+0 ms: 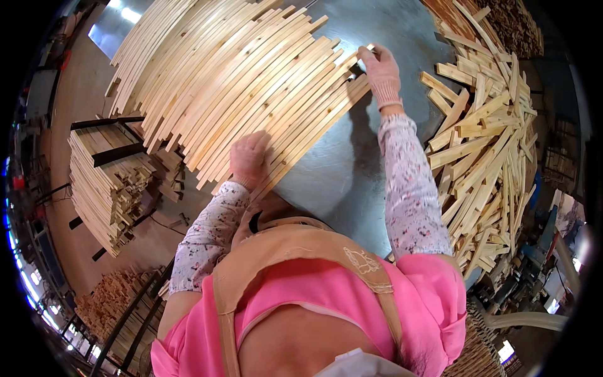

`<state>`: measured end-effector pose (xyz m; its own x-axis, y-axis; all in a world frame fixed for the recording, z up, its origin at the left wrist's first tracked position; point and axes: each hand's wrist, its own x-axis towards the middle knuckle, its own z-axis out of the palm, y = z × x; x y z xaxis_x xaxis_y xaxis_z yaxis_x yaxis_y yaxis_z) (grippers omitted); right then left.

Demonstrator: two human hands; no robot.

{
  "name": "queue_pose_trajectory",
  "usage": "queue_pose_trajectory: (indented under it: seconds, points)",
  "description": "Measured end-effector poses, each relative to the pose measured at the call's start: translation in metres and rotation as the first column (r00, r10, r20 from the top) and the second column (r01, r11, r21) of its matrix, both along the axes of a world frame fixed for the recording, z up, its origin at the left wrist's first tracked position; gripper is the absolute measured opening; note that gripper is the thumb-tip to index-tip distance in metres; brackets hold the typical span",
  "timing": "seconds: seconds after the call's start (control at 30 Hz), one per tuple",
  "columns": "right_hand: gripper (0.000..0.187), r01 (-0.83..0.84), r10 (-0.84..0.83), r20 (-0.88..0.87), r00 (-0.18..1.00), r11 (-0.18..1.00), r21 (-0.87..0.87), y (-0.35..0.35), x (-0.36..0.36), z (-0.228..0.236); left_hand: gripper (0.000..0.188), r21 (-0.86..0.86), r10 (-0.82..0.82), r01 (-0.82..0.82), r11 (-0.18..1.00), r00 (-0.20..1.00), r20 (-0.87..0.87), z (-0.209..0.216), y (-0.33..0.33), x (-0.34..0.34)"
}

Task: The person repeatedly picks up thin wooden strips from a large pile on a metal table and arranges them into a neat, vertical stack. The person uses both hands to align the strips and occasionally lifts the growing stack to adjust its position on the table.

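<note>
Long pale wooden strips [220, 81] lie side by side in a slanting row across a grey metal table [326, 176]. My right hand [380, 74], in a pinkish knitted glove, pinches the far end of one wooden strip near the row's right edge. Close to the near ends, my left hand [249, 161] is closed over a strip, its fingertips mostly hidden beneath it. Several strips lie to the right of my left hand, their far ends just below my right hand. Both forearms wear flowered sleeves.
A loose heap of wooden pieces [483, 144] rises along the table's right side. Left of the table, stacked strips [110, 182] rest in a rack with dark metal bars [118, 154]. More cut wood [116, 298] is piled at the lower left.
</note>
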<state>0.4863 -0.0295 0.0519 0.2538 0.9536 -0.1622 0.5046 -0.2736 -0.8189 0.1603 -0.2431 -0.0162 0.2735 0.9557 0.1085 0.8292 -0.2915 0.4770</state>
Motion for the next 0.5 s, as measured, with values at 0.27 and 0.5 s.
queue_pose_trajectory:
  seconds: [0.27,0.5]
  points:
    - [0.037,-0.350,0.305,-0.571,0.762,0.936,0.033,-0.059,-0.076,0.032,0.032,0.180,-0.222,0.237,0.955,0.970,-0.099,0.131,0.091,0.053]
    - [0.065,-0.686,0.680,0.302,0.668,0.720,-0.107,-0.072,-0.156,0.097,0.041,-0.252,-0.440,0.368,0.895,0.643,-0.627,0.179,0.173,-0.066]
